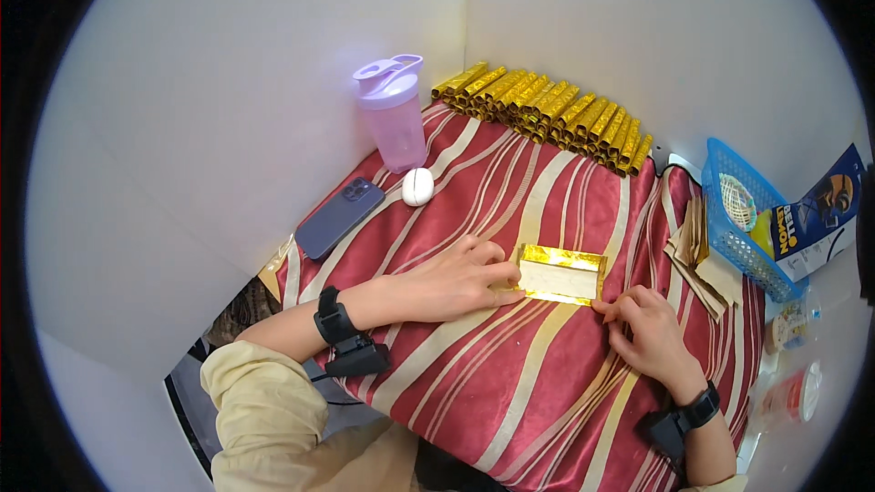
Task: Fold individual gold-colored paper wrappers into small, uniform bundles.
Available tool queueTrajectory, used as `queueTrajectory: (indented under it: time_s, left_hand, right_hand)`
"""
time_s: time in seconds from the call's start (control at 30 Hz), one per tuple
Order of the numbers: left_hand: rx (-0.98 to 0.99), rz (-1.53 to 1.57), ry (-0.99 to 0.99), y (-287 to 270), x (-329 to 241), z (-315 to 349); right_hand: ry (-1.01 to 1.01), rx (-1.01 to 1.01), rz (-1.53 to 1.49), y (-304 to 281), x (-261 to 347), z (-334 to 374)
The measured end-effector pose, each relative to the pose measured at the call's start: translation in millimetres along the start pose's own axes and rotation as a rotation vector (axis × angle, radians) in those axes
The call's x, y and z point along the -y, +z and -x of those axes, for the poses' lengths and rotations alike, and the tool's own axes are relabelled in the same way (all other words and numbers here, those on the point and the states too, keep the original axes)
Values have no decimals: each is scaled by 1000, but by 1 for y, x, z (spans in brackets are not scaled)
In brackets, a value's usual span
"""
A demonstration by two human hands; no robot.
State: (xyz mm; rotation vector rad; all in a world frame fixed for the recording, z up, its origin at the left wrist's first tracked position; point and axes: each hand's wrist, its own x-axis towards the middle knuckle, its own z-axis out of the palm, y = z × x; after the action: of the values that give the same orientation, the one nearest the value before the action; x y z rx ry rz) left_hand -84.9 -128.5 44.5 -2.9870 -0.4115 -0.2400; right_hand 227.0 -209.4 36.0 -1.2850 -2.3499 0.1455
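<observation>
Midway between far and near edges of the red striped satin cloth (474, 374), I see 1 glossy, cream-centred gold-foil rectangle (560, 281); left hand (447, 281) and right hand (649, 333) touch it, fingers bent, whether gripping I cannot tell.

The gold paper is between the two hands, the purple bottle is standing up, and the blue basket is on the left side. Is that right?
Not quite: the head view shows the blue basket on the right side. The gold paper is between the left hand and right hand, and the purple bottle is standing up.
</observation>
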Motion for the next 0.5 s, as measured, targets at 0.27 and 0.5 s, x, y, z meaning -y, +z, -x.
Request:
queueTrajectory:
  time_s: [0.27, 0.5]
  left_hand:
    - [-97, 11, -14, 10, 2, 4]
    - [-150, 39, 24, 14, 7, 5]
  right_hand:
    - [-30, 8, -15, -3, -1, -1]
    - [-101, -29, 31, -2, -1, -5]
